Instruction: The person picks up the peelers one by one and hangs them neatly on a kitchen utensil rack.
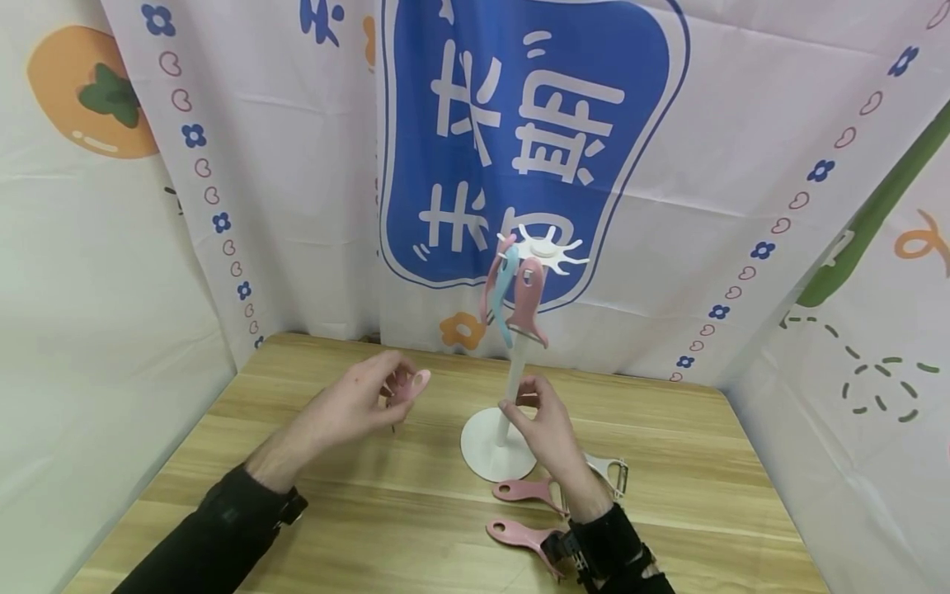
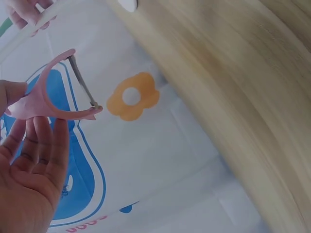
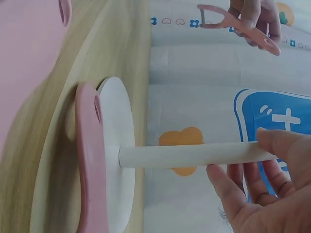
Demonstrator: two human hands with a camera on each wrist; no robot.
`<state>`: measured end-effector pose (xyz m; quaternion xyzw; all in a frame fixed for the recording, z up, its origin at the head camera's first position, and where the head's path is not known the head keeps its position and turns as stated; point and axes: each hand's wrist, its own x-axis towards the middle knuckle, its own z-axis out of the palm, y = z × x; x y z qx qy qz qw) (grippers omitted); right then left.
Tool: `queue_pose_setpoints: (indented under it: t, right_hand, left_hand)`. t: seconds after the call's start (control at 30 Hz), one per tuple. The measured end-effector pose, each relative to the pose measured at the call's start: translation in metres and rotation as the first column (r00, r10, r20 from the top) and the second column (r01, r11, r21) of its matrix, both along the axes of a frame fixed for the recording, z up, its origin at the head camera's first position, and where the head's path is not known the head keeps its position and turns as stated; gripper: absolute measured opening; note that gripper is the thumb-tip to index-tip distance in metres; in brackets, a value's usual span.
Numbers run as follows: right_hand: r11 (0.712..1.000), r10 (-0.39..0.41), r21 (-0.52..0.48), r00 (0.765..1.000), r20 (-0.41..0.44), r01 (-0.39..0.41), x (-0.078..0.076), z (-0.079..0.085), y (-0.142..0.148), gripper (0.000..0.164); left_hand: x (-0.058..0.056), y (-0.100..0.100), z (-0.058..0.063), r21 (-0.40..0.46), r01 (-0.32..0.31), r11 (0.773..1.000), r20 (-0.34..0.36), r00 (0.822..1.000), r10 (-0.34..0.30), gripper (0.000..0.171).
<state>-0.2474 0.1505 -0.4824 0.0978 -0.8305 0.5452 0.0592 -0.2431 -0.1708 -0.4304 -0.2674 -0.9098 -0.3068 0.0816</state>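
My left hand (image 1: 364,396) pinches a pink Y-shaped peeler (image 2: 36,103) between thumb and fingers, raised above the table's left part. Its metal blade points away from the hand in the left wrist view. With thumb and fingers, my right hand (image 1: 547,429) holds the pole of a white stand (image 3: 189,156) with a round base. Hooks radiate from the stand's top. From them hang a pink peeler (image 1: 528,301), a light blue peeler (image 1: 504,289) and another pink one behind, partly hidden.
Two pink peelers (image 1: 523,490) (image 1: 515,534) lie before the stand, partly covered by the right forearm and wrist. A white peeler (image 1: 610,469) lies to its right. The wooden table (image 1: 690,478) backs onto a printed curtain (image 1: 312,231).
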Motion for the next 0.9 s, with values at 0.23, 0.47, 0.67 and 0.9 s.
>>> queue_pose_setpoints:
  t: [0.23,0.47,0.67,0.9]
  right_hand:
    - [1.0,0.004,-0.019,1.0,-0.016,-0.004,0.001,0.0,-0.001,0.028]
    - [0.999,0.028,-0.038,0.997,-0.067,-0.03,-0.001,-0.004,0.0,0.024]
    - [0.998,0.026,-0.051,0.995,-0.095,-0.031,-0.003,-0.006,0.0,0.024]
    - [0.999,0.014,-0.031,0.994,-0.112,-0.018,-0.004,-0.007,-0.002,0.026]
  left_hand:
    - [-0.006,0.003,0.004,0.037,-0.018,0.999,-0.015,1.0,0.019,0.04]
    - [-0.008,0.005,0.012,0.079,-0.015,0.997,-0.015,1.0,0.017,0.042]
    - [-0.01,0.004,0.024,0.1,-0.038,0.994,-0.013,0.999,0.039,0.041]
    - [-0.011,0.003,0.039,0.154,-0.037,0.987,-0.008,0.999,0.039,0.045]
